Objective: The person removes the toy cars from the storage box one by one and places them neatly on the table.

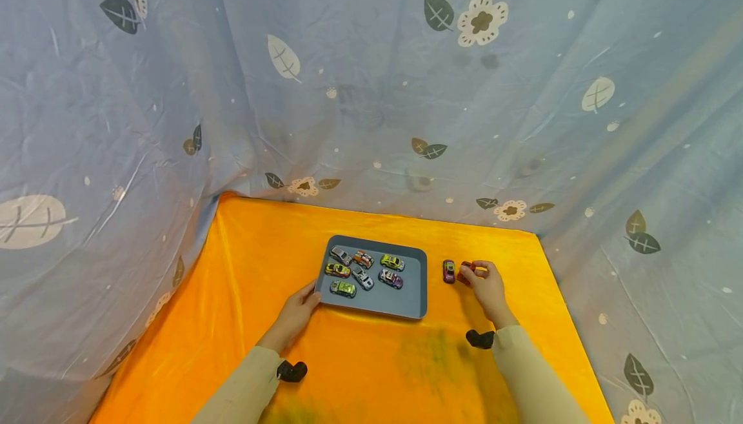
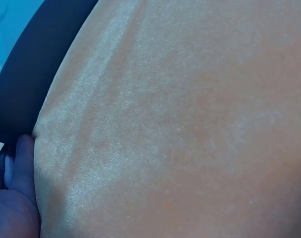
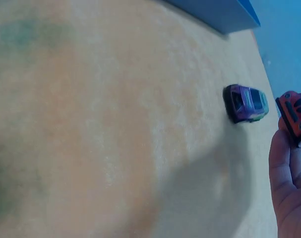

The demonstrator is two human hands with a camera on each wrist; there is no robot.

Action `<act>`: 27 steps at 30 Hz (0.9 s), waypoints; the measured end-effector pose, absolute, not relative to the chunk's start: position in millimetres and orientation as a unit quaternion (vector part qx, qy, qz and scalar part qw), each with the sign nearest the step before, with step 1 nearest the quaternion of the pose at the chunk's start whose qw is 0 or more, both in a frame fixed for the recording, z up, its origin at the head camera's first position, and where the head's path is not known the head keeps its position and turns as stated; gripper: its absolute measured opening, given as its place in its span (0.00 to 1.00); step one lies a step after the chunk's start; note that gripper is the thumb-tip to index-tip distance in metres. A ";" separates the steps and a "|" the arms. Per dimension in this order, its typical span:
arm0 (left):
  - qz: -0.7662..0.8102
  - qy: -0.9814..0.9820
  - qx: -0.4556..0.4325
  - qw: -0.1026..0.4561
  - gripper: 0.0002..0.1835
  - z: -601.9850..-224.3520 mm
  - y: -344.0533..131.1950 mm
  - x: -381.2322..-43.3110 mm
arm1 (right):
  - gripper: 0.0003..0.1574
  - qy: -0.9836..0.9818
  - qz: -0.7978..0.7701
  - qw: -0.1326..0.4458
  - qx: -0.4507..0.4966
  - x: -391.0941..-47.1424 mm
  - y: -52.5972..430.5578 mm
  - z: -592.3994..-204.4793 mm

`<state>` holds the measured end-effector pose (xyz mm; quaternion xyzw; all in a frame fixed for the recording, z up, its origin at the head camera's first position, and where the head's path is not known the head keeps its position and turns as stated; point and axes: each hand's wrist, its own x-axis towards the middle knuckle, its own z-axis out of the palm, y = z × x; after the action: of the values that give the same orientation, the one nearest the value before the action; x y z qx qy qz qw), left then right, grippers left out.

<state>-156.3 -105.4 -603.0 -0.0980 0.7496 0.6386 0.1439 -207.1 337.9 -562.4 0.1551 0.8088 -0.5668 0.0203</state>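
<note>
My left hand (image 1: 298, 316) grips the near left corner of a blue-grey tray (image 1: 371, 309), with the thumb at the rim. In the left wrist view, fingers (image 2: 24, 171) lie against the tray's dark outer side (image 2: 38, 59). Several small toy cars sit in the left and middle of the tray, among them a green one (image 1: 343, 289) and a purple-and-white one (image 1: 391, 278). To the right of the tray, my right hand (image 1: 489, 287) pinches a red toy car (image 3: 295, 115) between thumb and fingers. A purple-and-green toy car (image 1: 449, 271) stands on the cloth just left of that hand.
Shiny orange cloth (image 1: 267, 243) covers the surface under the tray. Blue-grey curtains (image 1: 371, 88) printed with leaves and flowers hang behind it and on both sides. Black wrist straps (image 1: 479, 339) show at the cuffs.
</note>
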 end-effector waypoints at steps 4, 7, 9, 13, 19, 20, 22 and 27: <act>0.636 0.752 -0.098 0.142 0.28 -603.6 -106.7 -156.7 | 0.44 0.816 -0.553 0.029 0.167 -213.1 341.5 -567.2; 0.637 0.751 -0.098 0.142 0.28 -605.2 -107.5 -157.3 | 0.43 0.822 -0.541 0.040 0.173 -217.1 342.7 -568.8; 0.638 0.750 -0.098 0.142 0.28 -606.3 -107.8 -157.6 | 0.42 0.824 -0.535 0.045 0.179 -219.6 342.5 -569.0; 0.646 0.745 -0.094 0.139 0.28 -605.9 -107.9 -157.0 | 0.44 0.826 -0.529 0.054 0.188 -223.4 341.3 -568.3; 0.658 0.737 -0.077 0.135 0.27 -607.6 -107.8 -156.7 | 0.46 0.822 -0.527 0.065 0.204 -226.2 341.0 -572.0; 0.661 0.735 -0.076 0.135 0.27 -608.6 -107.8 -157.0 | 0.46 0.822 -0.527 0.067 0.205 -226.1 341.4 -574.0; 0.665 0.731 -0.074 0.136 0.27 -609.4 -108.0 -157.3 | 0.46 0.823 -0.524 0.069 0.207 -225.8 342.2 -577.7; 0.665 0.730 -0.076 0.137 0.27 -608.0 -108.1 -157.2 | 0.44 0.829 -0.517 0.065 0.204 -226.5 341.5 -582.5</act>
<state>-157.2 -108.1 -608.0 -0.0761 0.7299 0.6654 0.1366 -226.5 341.5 -582.5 0.2045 0.8289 -0.5166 0.0649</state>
